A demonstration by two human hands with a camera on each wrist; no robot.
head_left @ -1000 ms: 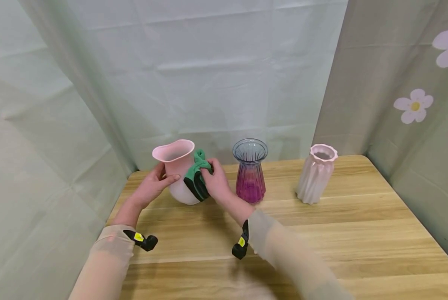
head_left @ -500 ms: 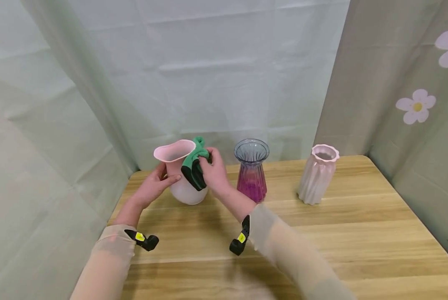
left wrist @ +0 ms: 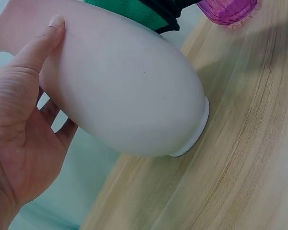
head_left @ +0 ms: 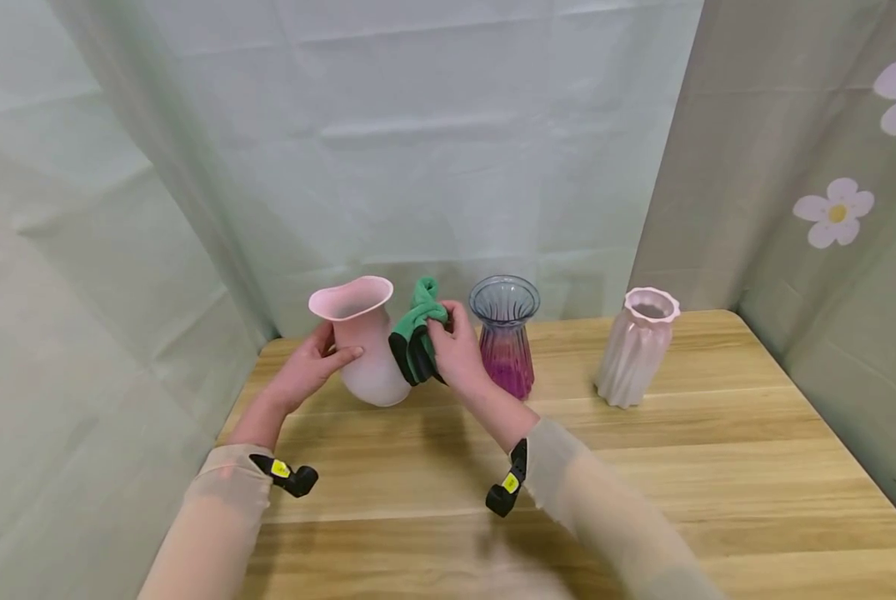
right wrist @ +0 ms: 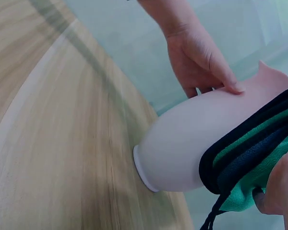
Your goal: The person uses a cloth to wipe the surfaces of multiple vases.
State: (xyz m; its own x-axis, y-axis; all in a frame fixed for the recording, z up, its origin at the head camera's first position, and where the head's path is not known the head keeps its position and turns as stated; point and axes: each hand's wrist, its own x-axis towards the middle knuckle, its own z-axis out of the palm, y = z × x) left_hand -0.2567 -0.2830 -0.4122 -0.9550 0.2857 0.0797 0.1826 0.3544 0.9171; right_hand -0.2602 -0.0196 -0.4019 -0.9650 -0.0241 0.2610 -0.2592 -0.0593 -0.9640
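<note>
My left hand [head_left: 305, 371] grips the neck of a pink-and-white vase [head_left: 372, 358] with a wavy, flared rim. Its thumb lies along the near side, as the left wrist view shows, and its fingers pass behind, partly hidden. The vase's white foot [left wrist: 194, 132] is at the tabletop. Bunched green cloth [head_left: 421, 312] with black trim and a dark cord is pinched in my right hand [head_left: 458, 346], just right of the vase. In the right wrist view the cloth [right wrist: 252, 163] overlaps the vase's side.
Close behind my right hand stands a ribbed glass vase [head_left: 506, 333], blue-grey above and magenta below. A pleated pale pink vase [head_left: 635, 350] stands farther right on the wooden table [head_left: 688, 475]. Pale curtains [head_left: 448, 150] hang behind and at both sides.
My right hand first carried the cloth up the vase toward its rim, then moved right and slightly down, off the neck. The left hand keeps its hold on the vase.
</note>
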